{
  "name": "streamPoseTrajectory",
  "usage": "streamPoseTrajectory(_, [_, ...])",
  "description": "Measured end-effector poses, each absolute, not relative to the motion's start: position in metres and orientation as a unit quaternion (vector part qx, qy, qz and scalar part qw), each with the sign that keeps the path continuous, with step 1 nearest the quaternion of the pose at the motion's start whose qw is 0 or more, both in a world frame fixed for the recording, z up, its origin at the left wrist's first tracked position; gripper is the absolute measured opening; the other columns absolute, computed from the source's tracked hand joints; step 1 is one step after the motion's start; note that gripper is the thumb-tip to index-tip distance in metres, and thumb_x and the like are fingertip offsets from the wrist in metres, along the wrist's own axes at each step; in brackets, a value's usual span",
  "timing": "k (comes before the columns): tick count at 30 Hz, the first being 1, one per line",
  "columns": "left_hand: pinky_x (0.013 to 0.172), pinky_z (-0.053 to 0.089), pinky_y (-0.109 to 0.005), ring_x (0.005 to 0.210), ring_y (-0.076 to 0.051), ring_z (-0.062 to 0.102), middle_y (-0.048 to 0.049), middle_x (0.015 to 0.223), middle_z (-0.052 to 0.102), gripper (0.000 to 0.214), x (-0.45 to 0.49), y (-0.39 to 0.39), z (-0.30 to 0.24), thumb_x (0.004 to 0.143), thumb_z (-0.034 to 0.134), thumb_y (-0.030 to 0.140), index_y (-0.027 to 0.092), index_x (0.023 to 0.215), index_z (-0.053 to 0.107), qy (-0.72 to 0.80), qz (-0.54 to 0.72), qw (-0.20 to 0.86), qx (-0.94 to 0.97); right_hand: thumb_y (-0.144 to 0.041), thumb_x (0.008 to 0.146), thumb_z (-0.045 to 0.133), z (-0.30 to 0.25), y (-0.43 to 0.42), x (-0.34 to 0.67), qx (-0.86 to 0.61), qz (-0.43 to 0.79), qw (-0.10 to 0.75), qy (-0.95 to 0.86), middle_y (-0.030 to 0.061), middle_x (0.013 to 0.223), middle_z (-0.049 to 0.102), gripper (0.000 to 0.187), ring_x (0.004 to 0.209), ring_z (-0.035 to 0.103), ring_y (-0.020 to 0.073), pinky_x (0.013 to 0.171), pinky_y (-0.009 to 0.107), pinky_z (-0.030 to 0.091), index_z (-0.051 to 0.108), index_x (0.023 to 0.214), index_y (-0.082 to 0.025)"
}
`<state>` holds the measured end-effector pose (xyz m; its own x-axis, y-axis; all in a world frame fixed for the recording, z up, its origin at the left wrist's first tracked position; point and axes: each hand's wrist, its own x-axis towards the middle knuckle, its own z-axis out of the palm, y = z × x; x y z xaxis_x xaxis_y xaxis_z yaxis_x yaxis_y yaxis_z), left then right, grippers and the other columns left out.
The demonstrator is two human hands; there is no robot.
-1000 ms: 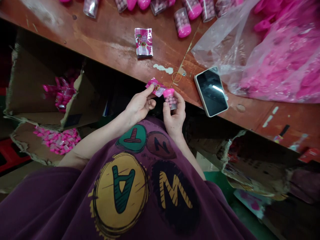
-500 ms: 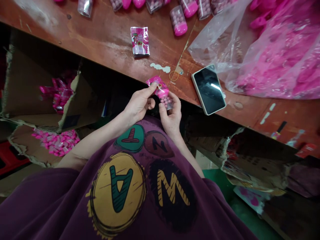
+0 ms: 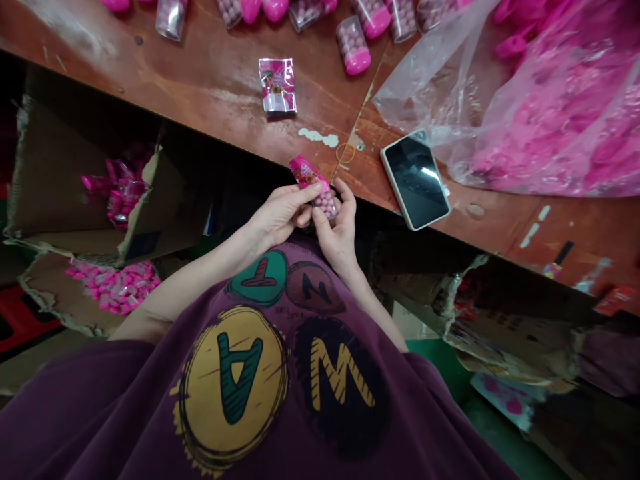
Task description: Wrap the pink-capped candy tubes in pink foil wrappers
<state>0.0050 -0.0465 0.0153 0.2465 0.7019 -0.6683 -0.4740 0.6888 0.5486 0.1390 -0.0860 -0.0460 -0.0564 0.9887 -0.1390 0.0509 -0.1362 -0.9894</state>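
Observation:
At the table's front edge, both hands meet on a small clear container (image 3: pixel 326 203) filled with pink balls. My right hand (image 3: pixel 339 228) is closed around it, thumb on the near side. A shiny pink sachet (image 3: pixel 303 170) lies along the container's capped end and sticks out past it, up and to the left. My left hand (image 3: pixel 283 212) pinches the sachet's lower part against the container with its thumb. The cap is mostly hidden. Above the hands, a second pink sachet (image 3: pixel 278 87) lies flat on the table.
A thin yellow rubber band (image 3: pixel 346 153) and a phone (image 3: pixel 416 180) lie on the wooden table (image 3: pixel 200 100). Filled containers (image 3: pixel 353 45) line the back, with a plastic bag of pink parts (image 3: pixel 545 133) at right. Below left, cardboard boxes (image 3: pixel 60 200) hold pink pieces.
The sachet has turned from its spiral-patterned side to its printed side and now curves over the cap. My left thumb has slid down toward the container.

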Motion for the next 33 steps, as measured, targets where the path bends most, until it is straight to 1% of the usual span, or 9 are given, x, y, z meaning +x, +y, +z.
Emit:
streamPoseTrajectory(2, [0.044, 0.03, -0.019, 0.037, -0.002, 0.038, 0.0056, 0.05, 0.049, 0.037, 0.003, -0.046, 0.015, 0.096, 0.083, 0.038, 0.015, 0.074, 0.065, 0.489, 0.372, 0.781, 0.112, -0.072, 0.094, 0.067, -0.048, -0.083, 0.14, -0.527, 0.516, 0.436, -0.516, 0.0116, 0.143, 0.061, 0.08, 0.136, 0.063, 0.0292, 0.123, 0.054, 0.051, 0.036, 0.156, -0.032])
streamPoseTrajectory(5, [0.044, 0.029, -0.019, 0.038, -0.002, 0.038, 0.0057, 0.051, 0.05, 0.036, -0.001, -0.045, 0.015, 0.095, 0.084, 0.038, 0.015, 0.075, 0.064, 0.472, 0.373, 0.791, 0.113, -0.071, 0.096, 0.066, -0.044, -0.079, 0.141, -0.508, 0.53, 0.427, -0.528, 0.0114, 0.143, 0.061, 0.079, 0.135, 0.064, 0.0289, 0.118, 0.051, 0.056, 0.036, 0.158, -0.033])
streamPoseTrajectory(9, [0.045, 0.032, -0.019, 0.039, -0.003, 0.039, 0.0055, 0.055, 0.052, 0.03, -0.008, -0.042, 0.013, 0.096, 0.083, 0.033, 0.015, 0.078, 0.066, 0.443, 0.376, 0.805, 0.124, -0.069, 0.1, 0.06, -0.032, -0.079, 0.144, -0.491, 0.616, 0.393, -0.475, 0.007, 0.125, 0.067, 0.071, 0.102, 0.072, 0.023, 0.081, 0.039, 0.066, 0.036, 0.161, -0.039])
streamPoseTrajectory(11, [0.045, 0.034, -0.018, 0.04, -0.002, 0.041, 0.0045, 0.057, 0.054, 0.028, -0.01, -0.04, 0.012, 0.098, 0.08, 0.031, 0.014, 0.079, 0.067, 0.43, 0.372, 0.812, 0.132, -0.068, 0.102, 0.057, -0.028, -0.08, 0.146, -0.49, 0.657, 0.389, -0.422, 0.0031, 0.107, 0.067, 0.068, 0.074, 0.066, 0.0173, 0.059, 0.032, 0.059, 0.036, 0.161, -0.042])
streamPoseTrajectory(14, [0.046, 0.036, -0.019, 0.041, -0.004, 0.044, 0.0035, 0.057, 0.056, 0.03, -0.01, -0.04, 0.011, 0.1, 0.077, 0.034, 0.014, 0.079, 0.068, 0.42, 0.366, 0.819, 0.138, -0.068, 0.1, 0.06, -0.026, -0.082, 0.147, -0.47, 0.693, 0.401, -0.372, -0.0017, 0.09, 0.064, 0.072, 0.054, 0.051, 0.0124, 0.045, 0.027, 0.047, 0.034, 0.163, -0.043])
streamPoseTrajectory(19, [0.046, 0.032, -0.019, 0.039, -0.002, 0.04, 0.0014, 0.056, 0.061, 0.034, -0.007, -0.044, 0.013, 0.098, 0.081, 0.04, 0.013, 0.081, 0.069, 0.443, 0.354, 0.812, 0.142, -0.072, 0.098, 0.062, -0.024, -0.08, 0.146, -0.477, 0.689, 0.389, -0.383, -0.0049, 0.079, 0.059, 0.079, 0.05, 0.046, 0.0122, 0.044, 0.027, 0.043, 0.029, 0.165, -0.045])
streamPoseTrajectory(28, [0.044, 0.027, -0.018, 0.039, 0.0, 0.035, 0.0036, 0.057, 0.057, 0.034, -0.007, -0.042, 0.011, 0.095, 0.084, 0.038, 0.013, 0.078, 0.068, 0.465, 0.383, 0.787, 0.132, -0.066, 0.104, 0.058, -0.035, -0.085, 0.143, -0.506, 0.59, 0.398, -0.488, 0.0021, 0.096, 0.066, 0.076, 0.077, 0.066, 0.0181, 0.076, 0.037, 0.065, 0.03, 0.168, -0.036])
streamPoseTrajectory(30, [0.043, 0.026, -0.017, 0.038, 0.0, 0.033, 0.0039, 0.056, 0.056, 0.035, -0.007, -0.041, 0.01, 0.095, 0.084, 0.039, 0.012, 0.078, 0.068, 0.464, 0.381, 0.789, 0.128, -0.067, 0.104, 0.056, -0.035, -0.086, 0.142, -0.497, 0.601, 0.395, -0.486, 0.0026, 0.099, 0.067, 0.079, 0.079, 0.067, 0.0179, 0.075, 0.035, 0.064, 0.025, 0.169, -0.035])
streamPoseTrajectory(33, [0.042, 0.026, -0.017, 0.038, 0.0, 0.034, 0.003, 0.054, 0.057, 0.037, -0.005, -0.044, 0.006, 0.097, 0.083, 0.038, 0.012, 0.076, 0.067, 0.446, 0.374, 0.801, 0.138, -0.07, 0.104, 0.053, -0.031, -0.083, 0.141, -0.475, 0.652, 0.39, -0.444, -0.0002, 0.092, 0.066, 0.08, 0.066, 0.061, 0.0152, 0.058, 0.029, 0.057, 0.02, 0.17, -0.038])
